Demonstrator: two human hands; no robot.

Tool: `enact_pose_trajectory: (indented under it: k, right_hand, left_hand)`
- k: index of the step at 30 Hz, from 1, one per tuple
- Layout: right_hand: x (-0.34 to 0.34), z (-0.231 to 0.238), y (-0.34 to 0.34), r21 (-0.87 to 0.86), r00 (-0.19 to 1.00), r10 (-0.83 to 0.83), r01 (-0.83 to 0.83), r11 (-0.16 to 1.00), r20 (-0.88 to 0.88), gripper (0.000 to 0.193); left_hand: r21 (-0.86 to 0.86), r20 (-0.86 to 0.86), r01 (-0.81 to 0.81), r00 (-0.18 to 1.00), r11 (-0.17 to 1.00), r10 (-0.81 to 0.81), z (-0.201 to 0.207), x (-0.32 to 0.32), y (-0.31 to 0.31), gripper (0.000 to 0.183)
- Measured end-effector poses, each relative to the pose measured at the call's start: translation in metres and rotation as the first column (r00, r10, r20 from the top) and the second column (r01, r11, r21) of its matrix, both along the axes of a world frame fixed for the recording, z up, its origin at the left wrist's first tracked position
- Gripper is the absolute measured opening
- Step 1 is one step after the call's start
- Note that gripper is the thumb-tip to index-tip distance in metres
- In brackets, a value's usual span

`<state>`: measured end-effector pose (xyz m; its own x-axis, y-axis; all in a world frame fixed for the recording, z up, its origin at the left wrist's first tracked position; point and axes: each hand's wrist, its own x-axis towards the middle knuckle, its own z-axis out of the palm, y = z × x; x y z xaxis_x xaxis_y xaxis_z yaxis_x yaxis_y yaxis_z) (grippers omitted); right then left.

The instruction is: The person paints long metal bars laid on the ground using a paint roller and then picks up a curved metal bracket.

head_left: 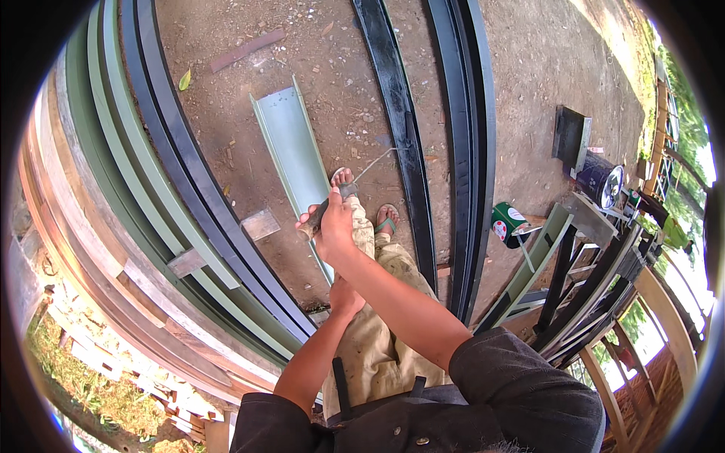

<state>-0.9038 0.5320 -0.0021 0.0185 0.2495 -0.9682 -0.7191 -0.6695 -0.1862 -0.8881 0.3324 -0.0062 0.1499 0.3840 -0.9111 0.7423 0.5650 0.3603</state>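
My right hand [332, 228] is closed around the dark, stained handle of a paint roller [375, 160]. A thin bent wire runs from the handle to a narrow dark roller lying against a black steel channel [385, 75], whose surface looks partly wet and glossy. My left hand [346, 297] is low by my left thigh, below the right forearm, with its fingers mostly hidden. Beneath the hands, a short pale green steel channel [287, 128] lies on the dirt with its hollow side up, close to my sandalled feet [387, 217].
Long green [136, 143] and dark steel beams [177, 143] line the left, beside wooden planks [83, 204]. Right of the channel lie more black beams [470, 136]. A green can [508, 222], a short dark channel piece [570, 140] and stacked metal lengths [581, 294] stand farther right.
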Motion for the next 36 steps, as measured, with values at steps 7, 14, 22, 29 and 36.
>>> enact_pose_trajectory:
  k: [7,14,22,29,36]
  right_hand:
    - [-0.016,-0.005,0.059,0.048,0.999,0.038,-0.039,0.998,0.004,0.032]
    - [-0.035,0.0,0.109,0.091,0.999,0.049,-0.049,0.995,-0.001,0.032]
    - [0.02,-0.015,0.077,0.12,0.91,0.354,-0.385,0.915,0.217,0.029]
    - [0.25,0.026,-0.114,-0.229,0.411,0.788,-0.802,0.551,0.458,0.025]
    - [0.362,0.028,-0.064,-0.324,0.086,0.891,-0.912,0.25,0.445,0.032]
  left_hand:
    - [0.093,-0.035,-0.076,0.996,0.993,0.08,-0.001,-0.008,0.006,0.043]
    - [0.151,-0.05,-0.021,0.998,0.988,0.029,-0.033,-0.016,-0.022,0.039]
    - [0.122,-0.043,-0.047,0.998,0.991,0.053,-0.024,-0.021,0.001,0.037]
    - [0.1,-0.057,-0.057,0.996,0.993,0.063,-0.017,-0.017,0.002,0.035]
    - [0.132,-0.093,0.002,0.996,0.991,0.011,-0.019,-0.009,0.001,0.033]
